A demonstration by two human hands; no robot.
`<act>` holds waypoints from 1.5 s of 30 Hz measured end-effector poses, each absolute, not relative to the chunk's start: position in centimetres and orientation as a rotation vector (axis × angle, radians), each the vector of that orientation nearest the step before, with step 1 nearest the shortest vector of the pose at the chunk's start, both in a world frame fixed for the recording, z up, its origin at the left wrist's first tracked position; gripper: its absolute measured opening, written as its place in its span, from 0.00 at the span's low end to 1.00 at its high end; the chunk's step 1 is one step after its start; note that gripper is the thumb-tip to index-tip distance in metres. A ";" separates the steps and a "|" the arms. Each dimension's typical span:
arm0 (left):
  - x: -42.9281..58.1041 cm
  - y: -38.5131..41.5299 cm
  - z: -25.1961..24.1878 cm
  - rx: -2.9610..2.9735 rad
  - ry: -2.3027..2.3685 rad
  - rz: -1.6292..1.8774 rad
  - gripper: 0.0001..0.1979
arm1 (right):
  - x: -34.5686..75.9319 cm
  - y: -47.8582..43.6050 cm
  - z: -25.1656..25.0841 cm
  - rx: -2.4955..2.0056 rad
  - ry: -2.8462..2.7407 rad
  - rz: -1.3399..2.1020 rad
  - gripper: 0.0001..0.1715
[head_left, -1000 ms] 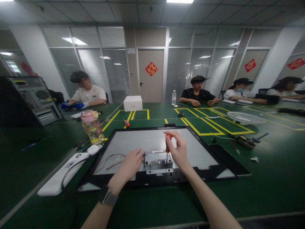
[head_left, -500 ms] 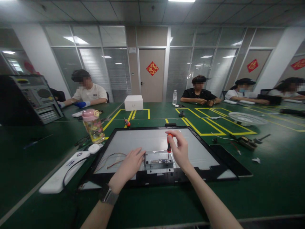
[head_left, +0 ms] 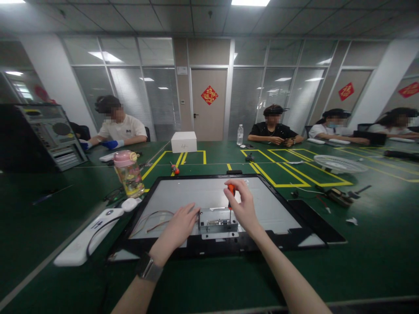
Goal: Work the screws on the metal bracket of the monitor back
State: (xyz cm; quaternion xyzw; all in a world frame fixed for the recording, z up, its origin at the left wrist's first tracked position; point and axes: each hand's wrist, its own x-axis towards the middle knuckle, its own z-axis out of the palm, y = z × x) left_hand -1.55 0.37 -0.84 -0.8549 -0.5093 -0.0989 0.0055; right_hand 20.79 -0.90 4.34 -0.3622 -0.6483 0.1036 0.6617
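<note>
A flat display panel [head_left: 193, 192] with a black frame lies on the green table before me. On its near middle part sits a metal bracket [head_left: 212, 216] with small parts inside. My right hand [head_left: 245, 203] grips a red-and-black screwdriver [head_left: 231, 190], held upright, its shaft reaching down to the bracket's right side. Whether the tip sits in a screw is too small to tell. My left hand [head_left: 181, 224] lies flat over the panel, fingers extended, fingertips against the bracket's left edge. Thin wires [head_left: 155, 218] run across the panel left of that hand.
Left of the panel are a white power bank [head_left: 88, 237] with a black cable and a pink-lidded bottle [head_left: 128, 174]. A dark flat slab [head_left: 319, 220] lies at the right edge. Behind stand a white box [head_left: 183, 142] and a computer tower [head_left: 42, 137]. Several people sit opposite.
My right hand has turned slightly around the screwdriver handle, and the handle has shifted a little to the left. My left hand stays where it was.
</note>
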 end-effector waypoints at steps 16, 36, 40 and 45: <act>-1.9 1.0 -2.0 -2.677 -1.515 -0.406 0.20 | 20.7 -1.1 4.4 -0.843 -1.435 0.143 0.04; -2.0 0.9 -2.0 -2.690 -1.574 -0.409 0.20 | 20.9 -1.3 4.1 -0.837 -1.451 0.369 0.15; -2.1 1.1 -2.2 -2.701 -1.567 -0.413 0.20 | 21.1 -1.3 4.4 -0.871 -1.443 0.223 0.10; -2.1 1.1 -2.2 -2.705 -1.563 -0.422 0.20 | 20.8 -1.3 4.3 -0.830 -1.434 0.255 0.12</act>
